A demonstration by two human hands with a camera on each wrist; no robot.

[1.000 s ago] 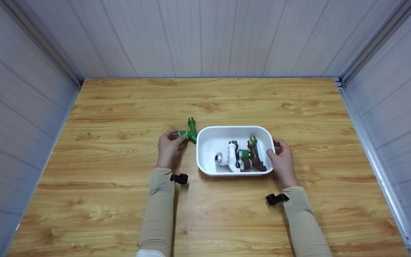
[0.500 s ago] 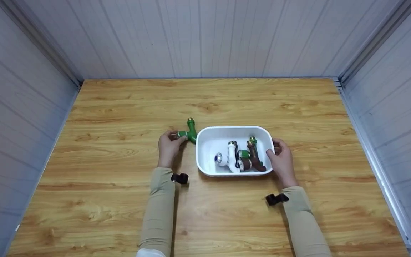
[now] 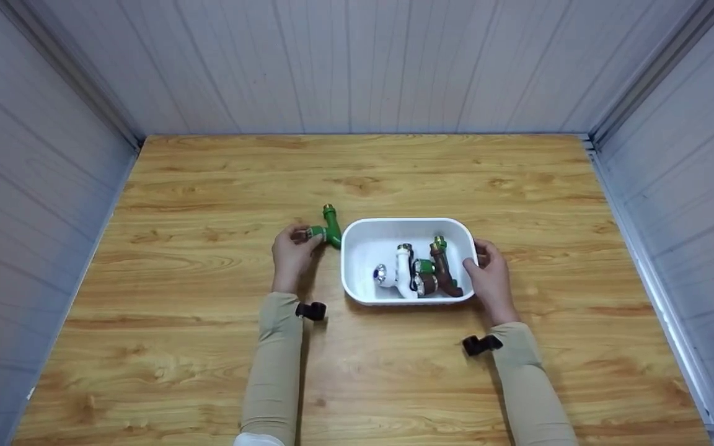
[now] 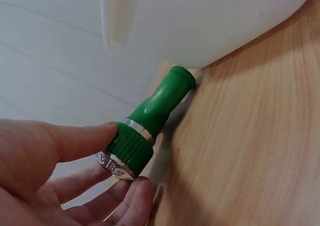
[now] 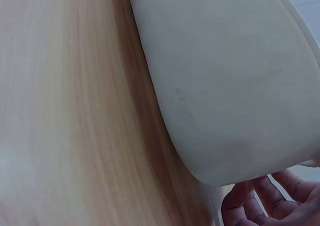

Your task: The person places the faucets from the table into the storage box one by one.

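Observation:
My left hand point(image 3: 293, 255) pinches a green plastic tap point(image 3: 333, 229) by its ribbed knob, just left of a white bin point(image 3: 357, 300). In the left wrist view, the thumb lies on the knob point(image 4: 131, 148) and the fingers curl below its silver cap. The tap's spout end is right at the bin's wall. At the bin's right end, my right hand point(image 3: 491, 279) holds the rim, thumb over the edge and fingers outside. Inside the bin lie a white tap point(image 3: 403, 272), a brown tap point(image 3: 444, 272) and a green tap point(image 3: 424, 267) partly hidden beneath the brown one.
The bin stands on a wood-grain table point(image 3: 220, 186). Pale panelled walls point(image 3: 357, 68) enclose the table at the back and on both sides. Small black cameras sit on both sleeved wrists.
The green tap in my left hand has turned slightly, its brass threaded end swinging a little to the left. My right hand and the bin have hardly moved.

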